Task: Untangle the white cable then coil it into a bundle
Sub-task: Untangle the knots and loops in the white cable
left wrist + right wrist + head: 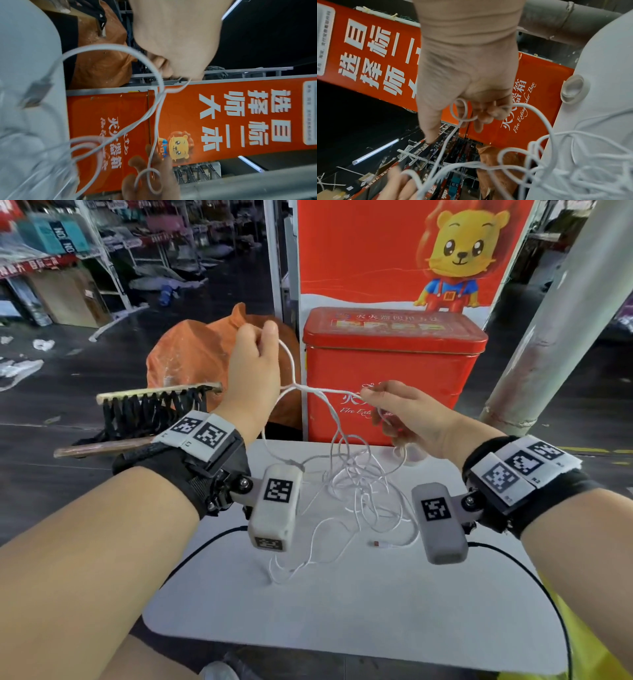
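Note:
A thin white cable (356, 491) lies in a loose tangle on the white table (342, 604), with its red-tipped plug (376, 543) near the front. My left hand (269, 332) is raised above the far table edge and pinches a loop of the cable between thumb and fingers. My right hand (371, 397) is lower and to the right, and pinches the strand that crosses from that loop. In the left wrist view the loop (111, 47) curves out from my fingertips (171, 73). In the right wrist view a small ring of cable (460, 108) sits in my curled fingers (481, 113).
A red fire-extinguisher box (394, 371) stands just behind the table. An orange sack (191, 354) and a black-bristled broom (154, 405) lie to the left of it. A grey pillar (565, 320) rises at the right. Black camera leads (534, 577) trail over the table.

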A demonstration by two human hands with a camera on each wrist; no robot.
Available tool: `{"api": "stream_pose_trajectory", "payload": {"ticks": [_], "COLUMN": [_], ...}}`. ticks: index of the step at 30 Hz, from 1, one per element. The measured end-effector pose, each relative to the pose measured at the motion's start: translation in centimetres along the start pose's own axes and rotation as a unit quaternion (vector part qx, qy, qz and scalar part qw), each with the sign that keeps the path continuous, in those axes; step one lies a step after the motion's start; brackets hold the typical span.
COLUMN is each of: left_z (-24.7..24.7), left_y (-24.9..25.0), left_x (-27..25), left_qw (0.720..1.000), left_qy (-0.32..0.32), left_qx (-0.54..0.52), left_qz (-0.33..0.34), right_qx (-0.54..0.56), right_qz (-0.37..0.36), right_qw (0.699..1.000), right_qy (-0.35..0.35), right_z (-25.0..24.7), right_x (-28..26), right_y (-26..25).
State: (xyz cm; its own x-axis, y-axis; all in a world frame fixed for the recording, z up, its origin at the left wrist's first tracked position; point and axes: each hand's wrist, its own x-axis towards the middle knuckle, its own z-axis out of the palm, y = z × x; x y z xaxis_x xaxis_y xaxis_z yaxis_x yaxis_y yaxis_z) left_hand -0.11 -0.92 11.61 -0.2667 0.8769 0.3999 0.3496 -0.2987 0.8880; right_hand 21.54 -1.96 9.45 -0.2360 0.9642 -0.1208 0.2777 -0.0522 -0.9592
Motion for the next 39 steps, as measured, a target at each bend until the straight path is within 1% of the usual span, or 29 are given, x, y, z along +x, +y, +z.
{"api": "stream_pose_trajectory", "payload": {"ticks": [1,2,3,4,5,7,9,11,13,14,15,17,19,21,22,23,24,25,26,27,28,30,32,33,35,37,39], "left_z": [-0.2,-0.2,-0.1,0.1,0.3,0.8,1.0,1.2,1.3,1.3,1.4,1.4,1.5,1.4,1.4,1.4,1.5,1.6,1.8,1.9,2.1,2.2,2.1,2.0,1.9,1.9,1.8], "left_y": [0.2,0.3,0.6,0.9,1.1,1.3,1.4,1.0,0.5,0.2,0.1,-0.2,-0.9,-1.5,-1.6,-1.6,-1.6,-1.5,-1.5,-1.6,-1.7,-1.9,-1.8,-1.6,-1.6,-1.6,-1.6], "left_x": [0.0,-0.2,-0.5,-0.9,-1.1,-1.2,-1.1,-1.0,-0.9,-0.9,-0.9,-0.9,-0.8,-0.9,-0.9,-1.1,-1.3,-1.4,-1.5,-1.5,-1.7,-1.8,-1.8,-1.8,-1.8,-1.8,-1.7], "left_qw": [0.997,0.986,0.969,0.956,0.951,0.956,0.967,0.981,0.992,0.994,0.993,0.985,0.975,0.975,0.977,0.977,0.971,0.959,0.941,0.923,0.911,0.909,0.912,0.916,0.932,0.944,0.947], "left_qy": [-0.071,-0.161,-0.243,-0.294,-0.31,-0.287,-0.251,-0.195,-0.125,-0.104,-0.1,-0.123,-0.128,-0.095,-0.082,-0.084,-0.103,-0.138,-0.177,-0.215,-0.243,-0.277,-0.306,-0.316,-0.324,-0.32,-0.314], "left_qx": [0.033,0.051,0.042,0.014,-0.018,-0.053,-0.044,-0.011,0.006,0.01,0.024,0.099,0.165,0.194,0.195,0.192,0.191,0.202,0.225,0.251,0.266,0.251,0.228,0.213,0.156,0.077,-0.006], "left_qz": [-0.006,-0.013,-0.02,-0.018,-0.008,0.017,0.023,0.011,-0.015,-0.033,-0.052,-0.075,-0.071,-0.043,-0.005,0.047,0.101,0.147,0.178,0.196,0.203,0.185,0.15,0.124,0.047,-0.02,-0.071], "right_qx": [-0.019,-0.037,-0.048,-0.048,-0.041,-0.05,-0.131,-0.177,-0.178,-0.183,-0.189,-0.182,-0.154,-0.134,-0.127,-0.123,-0.122,-0.123,-0.125,-0.123,-0.119,-0.122,-0.138,-0.134,-0.084,-0.029,0.015], "right_qz": [-0.015,-0.037,-0.061,-0.078,-0.086,-0.075,-0.065,-0.065,-0.065,-0.061,-0.056,-0.054,-0.057,-0.056,-0.056,-0.056,-0.055,-0.057,-0.061,-0.066,-0.073,-0.097,-0.128,-0.139,-0.143,-0.145,-0.149], "right_qw": [1.0,0.999,0.997,0.996,0.995,0.993,0.985,0.98,0.982,0.981,0.98,0.982,0.986,0.989,0.99,0.99,0.99,0.99,0.99,0.99,0.99,0.987,0.979,0.977,0.979,0.98,0.979], "right_qy": [0.005,0.007,0.002,-0.012,-0.035,-0.082,-0.093,-0.059,-0.021,-0.014,-0.01,-0.003,0.008,0.022,0.03,0.035,0.038,0.04,0.038,0.035,0.031,0.038,0.071,0.089,0.118,0.133,0.137], "right_z": [-0.1,-0.1,0.1,0.4,0.7,1.4,2.0,2.0,1.4,1.0,0.8,0.5,0.3,0.2,0.2,0.2,0.2,0.2,0.3,0.3,0.3,0.4,0.3,0.2,0.0,0.1,0.3], "right_x": [0.0,0.0,-0.1,-0.1,-0.1,-0.2,-0.4,-0.3,0.3,0.4,0.5,0.6,0.5,0.5,0.6,0.7,0.8,0.8,0.9,0.8,0.8,0.6,0.6,0.6,0.7,0.8,0.8], "right_y": [0.0,0.1,0.0,-0.1,-0.1,-0.2,-0.4,-0.3,0.0,0.2,0.3,0.6,0.9,0.9,0.9,0.9,0.9,0.9,0.9,0.8,0.8,0.7,0.7,0.7,0.8,0.6,0.4]}}
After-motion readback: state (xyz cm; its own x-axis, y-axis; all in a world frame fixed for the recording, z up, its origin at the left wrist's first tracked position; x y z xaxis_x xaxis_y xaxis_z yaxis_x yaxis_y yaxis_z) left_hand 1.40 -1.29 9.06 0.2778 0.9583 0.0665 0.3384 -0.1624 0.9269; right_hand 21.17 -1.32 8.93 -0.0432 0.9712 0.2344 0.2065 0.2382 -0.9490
